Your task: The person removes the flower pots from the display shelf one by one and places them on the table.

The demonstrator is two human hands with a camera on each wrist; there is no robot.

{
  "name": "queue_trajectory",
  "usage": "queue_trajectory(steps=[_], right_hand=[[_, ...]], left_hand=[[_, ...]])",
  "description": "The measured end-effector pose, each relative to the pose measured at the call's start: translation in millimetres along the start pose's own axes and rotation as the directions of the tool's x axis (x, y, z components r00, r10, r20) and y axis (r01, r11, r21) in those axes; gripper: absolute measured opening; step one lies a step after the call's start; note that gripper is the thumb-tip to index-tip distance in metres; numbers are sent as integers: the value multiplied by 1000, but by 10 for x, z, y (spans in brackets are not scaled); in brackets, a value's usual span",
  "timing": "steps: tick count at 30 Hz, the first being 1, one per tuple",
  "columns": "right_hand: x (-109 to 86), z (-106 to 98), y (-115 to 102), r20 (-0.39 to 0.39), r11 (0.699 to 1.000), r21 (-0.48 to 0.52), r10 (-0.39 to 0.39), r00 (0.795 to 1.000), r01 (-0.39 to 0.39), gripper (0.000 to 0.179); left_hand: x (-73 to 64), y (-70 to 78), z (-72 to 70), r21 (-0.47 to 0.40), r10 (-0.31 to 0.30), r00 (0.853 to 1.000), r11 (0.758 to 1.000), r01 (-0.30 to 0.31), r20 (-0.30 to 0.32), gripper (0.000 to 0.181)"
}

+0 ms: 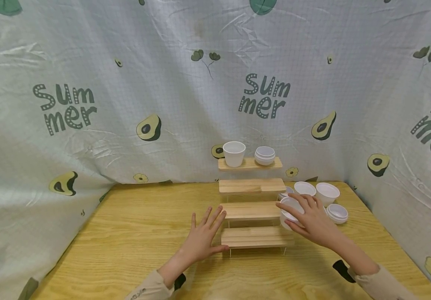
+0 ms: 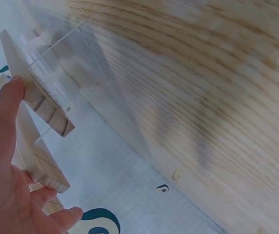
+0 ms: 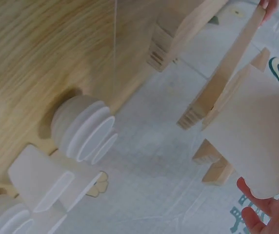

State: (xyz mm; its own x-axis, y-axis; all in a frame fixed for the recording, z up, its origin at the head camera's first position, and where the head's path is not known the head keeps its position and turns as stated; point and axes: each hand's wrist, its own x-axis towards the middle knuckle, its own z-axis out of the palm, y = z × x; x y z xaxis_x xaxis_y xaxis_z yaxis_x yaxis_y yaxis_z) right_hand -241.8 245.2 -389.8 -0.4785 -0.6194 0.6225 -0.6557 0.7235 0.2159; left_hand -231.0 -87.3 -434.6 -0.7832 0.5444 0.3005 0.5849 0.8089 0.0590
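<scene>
My left hand (image 1: 200,239) is at the left end of a stepped stand, its fingers spread and fairly straight. In the left wrist view the thumb and fingertips touch the ends of its wooden boards (image 2: 43,105). My right hand (image 1: 315,221) grips a white cup (image 3: 251,131) between thumb and fingers, at the right end of the lower boards (image 1: 252,211). The cup is tilted in the right wrist view. On the top board (image 1: 250,164) stand another white cup (image 1: 234,155) and a round, ridged white jar (image 1: 264,156).
Right of the stand, on the wooden table (image 1: 144,233), sit several white containers, including a cup (image 1: 327,192) and a ridged jar (image 1: 337,213). Clear side panels (image 2: 98,83) carry the boards. A printed curtain (image 1: 185,96) hangs behind and at both sides.
</scene>
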Motion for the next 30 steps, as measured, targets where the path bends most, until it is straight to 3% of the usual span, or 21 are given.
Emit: queue_trajectory(steps=[21,30], right_hand=[[-361,-47,109,23,998,0,60,998,-60,46],[-518,14,152,109,996,-61,68,992,-61,49]], left_hand=[[2,17,4,6,-6,1000,1000,6,9,91],[5,14,6,17,-7,1000,1000,7,1,91]])
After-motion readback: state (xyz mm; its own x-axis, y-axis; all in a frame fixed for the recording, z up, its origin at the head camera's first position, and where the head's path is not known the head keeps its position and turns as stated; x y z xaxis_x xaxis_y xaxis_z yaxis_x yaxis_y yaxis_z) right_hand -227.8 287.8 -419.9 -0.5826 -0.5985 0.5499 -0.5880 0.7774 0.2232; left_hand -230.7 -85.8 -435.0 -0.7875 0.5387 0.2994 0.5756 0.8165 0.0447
